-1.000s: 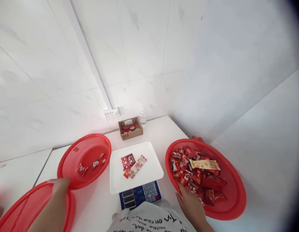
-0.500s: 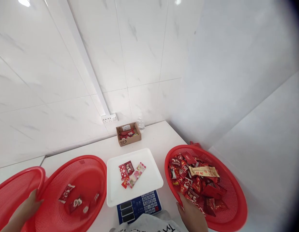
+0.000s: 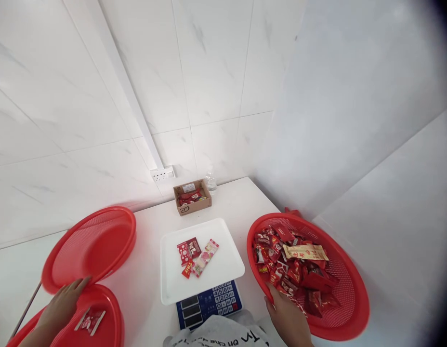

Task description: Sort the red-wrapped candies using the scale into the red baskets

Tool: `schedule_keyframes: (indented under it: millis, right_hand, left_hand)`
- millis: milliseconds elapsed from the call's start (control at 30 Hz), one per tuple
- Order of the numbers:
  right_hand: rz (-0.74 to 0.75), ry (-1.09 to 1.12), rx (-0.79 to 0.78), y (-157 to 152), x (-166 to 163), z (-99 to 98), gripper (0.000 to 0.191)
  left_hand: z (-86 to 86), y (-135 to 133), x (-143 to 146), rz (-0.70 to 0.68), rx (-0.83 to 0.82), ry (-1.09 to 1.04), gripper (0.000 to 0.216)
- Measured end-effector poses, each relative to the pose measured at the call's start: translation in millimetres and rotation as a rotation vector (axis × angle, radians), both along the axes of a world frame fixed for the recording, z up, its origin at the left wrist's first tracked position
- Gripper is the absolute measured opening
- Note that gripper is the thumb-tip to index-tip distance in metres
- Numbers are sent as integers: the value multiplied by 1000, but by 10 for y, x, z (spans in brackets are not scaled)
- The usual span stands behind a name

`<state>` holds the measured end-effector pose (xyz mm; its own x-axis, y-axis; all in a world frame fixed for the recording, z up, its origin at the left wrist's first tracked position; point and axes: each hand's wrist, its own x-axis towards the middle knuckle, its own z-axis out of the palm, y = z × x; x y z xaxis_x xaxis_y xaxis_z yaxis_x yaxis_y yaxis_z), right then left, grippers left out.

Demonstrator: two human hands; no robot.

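My left hand (image 3: 62, 303) is at the near rim of a red plastic basket (image 3: 110, 277), its fingers on the edge and the thumb hidden. That basket is tilted, and no candy shows inside it. Below it, partly under my left forearm, is another red basket (image 3: 117, 313) with a wrapped candy (image 3: 90, 320) in view. My right hand (image 3: 286, 315) grips the left rim of a large red basket (image 3: 359, 289) heaped with red-wrapped candies (image 3: 281, 265); a long gold packet (image 3: 306, 252) lies on top.
Between the baskets, a white tray (image 3: 173, 289) on a blue digital scale (image 3: 209, 303) carries several wrapped sweets (image 3: 189, 250). Behind it stand a small cardboard box (image 3: 195, 207) of packets and a clear bottle (image 3: 210, 182). Tiled walls bound the white table (image 3: 230, 202) at the back.
My left hand has moved the candy-free basket from the far left toward the back and right. The basket with few candies has shifted left and nearer. My right hand stays on its rim.
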<state>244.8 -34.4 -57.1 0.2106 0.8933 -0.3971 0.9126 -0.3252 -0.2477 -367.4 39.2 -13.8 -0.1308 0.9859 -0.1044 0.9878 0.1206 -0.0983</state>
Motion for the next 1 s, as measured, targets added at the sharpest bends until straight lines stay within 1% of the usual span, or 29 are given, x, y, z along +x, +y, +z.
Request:
schedule_keyframes:
  millis: [100, 200, 233, 333, 367, 433, 500, 600, 667, 733, 800, 867, 900, 1000]
  right_hand:
    - [-4, -10, -14, 0, -4, 16, 45]
    - [-3, -15, -19, -1, -9, 32, 45]
    - [-5, -15, -22, -1, -11, 39, 45]
    - [-11, -11, -25, -2, -19, 65, 44]
    - [-11, -10, -29, -2, -21, 74, 44]
    - [-9, -9, -38, -3, -24, 87, 44]
    - [-7, -7, -41, -4, -24, 94, 44]
    - [0, -8, -35, -10, -23, 97, 45]
    - [4, -20, -37, -16, -25, 99, 45]
    - [5, -35, -40, -21, -29, 102, 45]
    - [4, -52, -47, -25, -34, 103, 45]
    - [6, -67, -57, -27, -36, 104, 45]
    - [9, -73, -59, -28, -37, 104, 45]
    - [26, -74, -36, -33, -37, 102, 45]
  left_hand:
    - [74, 121, 260, 0, 31, -67, 63]
    - [141, 237, 689, 62, 69, -235, 52]
    - [149, 265, 852, 84, 59, -280, 49]
    - [105, 320, 1296, -9, -59, -414, 48]
    - [72, 336, 1407, -22, -77, -450, 46]
    - [4, 386, 1563, 1, -68, -503, 45]
    - [-41, 467, 1657, 22, -46, -528, 43]
    - [-41, 619, 1808, 9, 9, -518, 40]
    - [-22, 693, 1988, -31, 116, -495, 39]
    - [-30, 716, 2249, -82, 180, -499, 38]
    - [-87, 687, 2554, -224, 185, -531, 38]
    - [-187, 627, 2842, -336, 127, -538, 44]
    - [-244, 596, 2960, -355, 104, -525, 48]
    - [-379, 535, 3165, -308, 113, -473, 53]
